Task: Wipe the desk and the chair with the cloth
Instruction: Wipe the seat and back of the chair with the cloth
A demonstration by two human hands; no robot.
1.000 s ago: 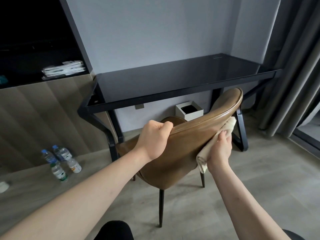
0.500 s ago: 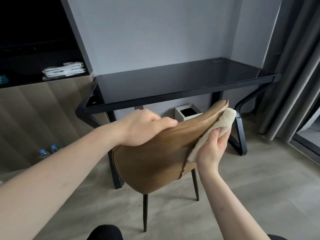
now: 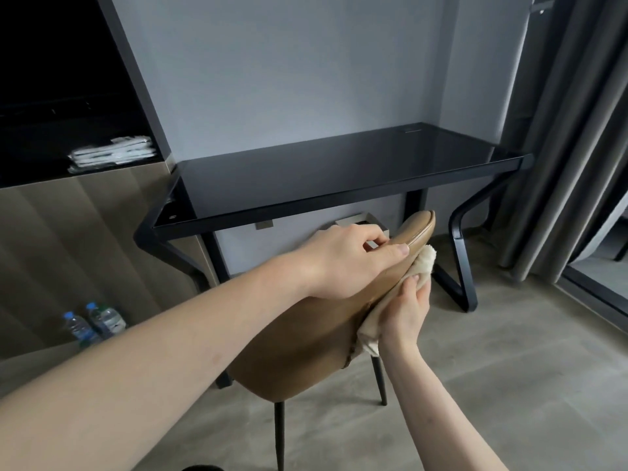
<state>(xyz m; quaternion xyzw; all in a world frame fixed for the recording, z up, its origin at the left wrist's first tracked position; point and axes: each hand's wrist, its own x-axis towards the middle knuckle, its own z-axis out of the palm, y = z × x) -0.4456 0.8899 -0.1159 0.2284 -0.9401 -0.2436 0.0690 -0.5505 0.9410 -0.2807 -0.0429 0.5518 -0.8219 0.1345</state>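
Observation:
A tan leather chair [image 3: 299,355] on thin black legs stands turned in front of the black glass-topped desk [image 3: 333,171]. My left hand [image 3: 350,260] grips the top edge of the chair's backrest, fingers curled over it. My right hand [image 3: 406,314] holds a cream cloth [image 3: 421,266] and presses it against the outer face of the backrest, near its right end. Most of the cloth is hidden under my right hand. The chair's seat is hidden behind the backrest and my left arm.
Water bottles [image 3: 91,322] stand on the floor at the left by a wood-panelled cabinet. Folded white items [image 3: 112,153] lie on a dark shelf. A white box [image 3: 356,220] sits under the desk. Grey curtains [image 3: 557,164] hang at the right.
The chair has turned further, its backrest now edge-on to me. My left hand slid right along the top edge. My right hand and cloth stayed on the backrest's right end.

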